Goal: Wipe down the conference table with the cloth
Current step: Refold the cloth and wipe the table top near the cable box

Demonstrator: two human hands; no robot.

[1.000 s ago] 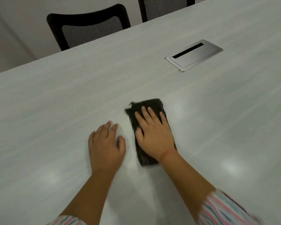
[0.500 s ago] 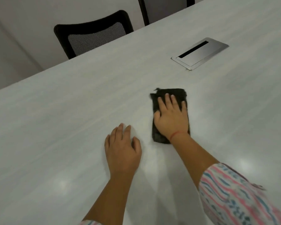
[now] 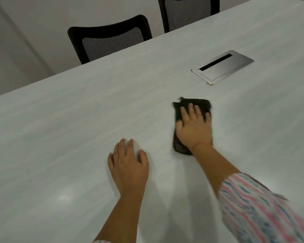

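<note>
Pale conference table [image 3: 77,137] fills the view. Two black mesh chairs [image 3: 111,39] [image 3: 188,13] stand at its far edge, beyond and left of the metal cable plate [image 3: 225,67]. My striped sleeve [image 3: 261,211] is nearest me, on the near side of the plate. The dark folded cloth [image 3: 197,104] lies flat on the table, nearer me than the plate, slightly left, apart from it. My right hand [image 3: 194,130] presses flat on it, fingers [image 3: 191,109] straight and slightly spread. The cloth's far end shows past my fingertips; its near end is by my wrist. My left hand [image 3: 128,165] lies flat on bare table, farther left of the plate, fingers together, apart from the cloth.
</note>
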